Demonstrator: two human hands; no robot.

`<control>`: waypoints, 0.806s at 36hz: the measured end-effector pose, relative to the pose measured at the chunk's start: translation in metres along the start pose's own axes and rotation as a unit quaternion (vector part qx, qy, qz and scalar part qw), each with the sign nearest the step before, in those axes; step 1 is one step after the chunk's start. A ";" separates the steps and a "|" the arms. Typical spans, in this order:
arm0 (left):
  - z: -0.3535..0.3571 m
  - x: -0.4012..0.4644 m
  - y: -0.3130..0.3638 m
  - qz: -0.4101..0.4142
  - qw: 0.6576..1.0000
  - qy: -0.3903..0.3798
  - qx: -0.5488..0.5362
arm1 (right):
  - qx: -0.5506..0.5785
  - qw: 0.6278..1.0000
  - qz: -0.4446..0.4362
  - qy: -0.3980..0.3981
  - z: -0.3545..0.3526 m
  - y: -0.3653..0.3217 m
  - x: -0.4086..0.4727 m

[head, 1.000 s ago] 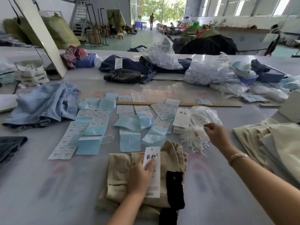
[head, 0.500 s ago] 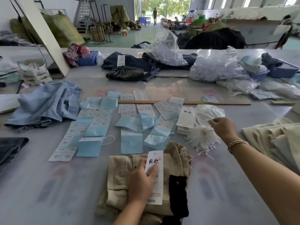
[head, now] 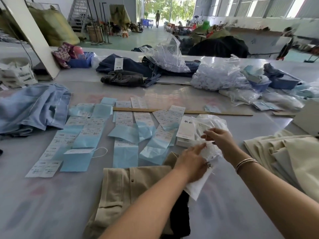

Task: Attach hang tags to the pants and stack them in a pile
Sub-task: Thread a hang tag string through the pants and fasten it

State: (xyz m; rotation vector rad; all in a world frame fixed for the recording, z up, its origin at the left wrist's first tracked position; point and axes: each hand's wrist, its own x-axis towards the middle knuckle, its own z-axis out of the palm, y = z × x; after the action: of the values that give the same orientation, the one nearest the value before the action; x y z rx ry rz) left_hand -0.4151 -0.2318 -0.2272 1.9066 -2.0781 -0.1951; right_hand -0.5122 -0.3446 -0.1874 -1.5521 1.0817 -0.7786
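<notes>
Head view: a pair of beige pants (head: 131, 190) lies folded on the counter (head: 51, 204) under the left forearm, with no tag fixed to it as far as can be seen, so this pair is judged to be at the start of its tagging. The left hand (head: 191, 163) carries a white hang tag (head: 198, 185) beneath its palm, the fingers reaching forward into the bunch of white strings (head: 210, 150); how the tag is gripped is hidden under the hand. The right hand (head: 219, 137) pinches at a string from the same bunch, thumb and forefinger closed together just beyond the left fingertips. A stack of spare hang tags (head: 186, 130) sits just ahead of both hands. To the right of the right forearm lies a pile of pale folded pants (head: 284, 156); whether these are finished cannot be told. Left of the hands, sticker sheets (head: 89, 130) are spread in rows, and denim garments (head: 32, 107) lie further left and well ahead, likely waiting.

Against the earlier pictures, the left hand has lifted the tag off the pants and carried it right to meet the strings, while the right hand has drawn back toward the body. Threading, attaching and stacking are judged to remain.
</notes>
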 end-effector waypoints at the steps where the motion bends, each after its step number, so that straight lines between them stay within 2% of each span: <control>1: 0.004 0.010 0.001 0.006 0.999 -0.019 0.029 | 0.005 1.000 0.000 -0.004 0.000 0.000 0.000; 5: 0.024 0.029 -0.003 0.038 0.989 -0.050 0.131 | 0.017 1.000 0.006 -0.014 -0.001 -0.001 -0.001; 7: 0.031 0.029 -0.006 0.027 0.991 -0.041 0.121 | 0.036 0.999 -0.005 0.004 -0.004 -0.005 0.001; 11: 0.035 0.025 -0.009 0.023 0.995 -0.026 0.092 | 0.226 0.973 -0.016 0.046 -0.011 -0.025 0.008; 16: 0.029 0.024 -0.013 -0.015 0.997 -0.066 0.049 | 0.328 0.941 -0.043 0.067 -0.005 -0.038 0.009; 18: 0.027 0.021 -0.016 -0.031 0.998 -0.052 0.013 | 0.278 0.956 -0.064 0.066 -0.005 -0.041 0.011; 21: 0.021 0.017 -0.018 -0.021 0.998 -0.052 0.023 | 0.097 0.991 -0.085 0.017 -0.005 -0.039 0.010; 23: 0.010 0.010 -0.017 -0.033 0.998 -0.053 -0.006 | 0.060 0.994 -0.093 -0.022 -0.005 -0.038 0.006; 24: 0.003 0.005 -0.016 -0.044 0.996 -0.034 -0.063 | 0.062 0.993 -0.094 -0.037 -0.004 -0.040 0.004; 26: -0.012 -0.013 -0.014 -0.057 0.969 0.023 -0.238 | 0.095 0.989 -0.091 -0.069 0.000 -0.044 -0.004; 27: -0.020 -0.025 -0.014 -0.070 0.935 0.039 -0.346 | 0.120 0.985 -0.083 -0.088 0.004 -0.047 -0.009; 29: -0.030 -0.054 -0.016 -0.108 0.829 0.032 -0.547 | 0.179 0.974 -0.061 -0.124 0.017 -0.055 -0.021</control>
State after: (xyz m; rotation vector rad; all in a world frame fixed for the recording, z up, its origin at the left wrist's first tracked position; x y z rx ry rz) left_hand -0.3869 -0.1771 -0.2112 1.3177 -1.1747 -1.0828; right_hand -0.4917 -0.3164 -0.1372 -1.3706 0.6284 -0.7892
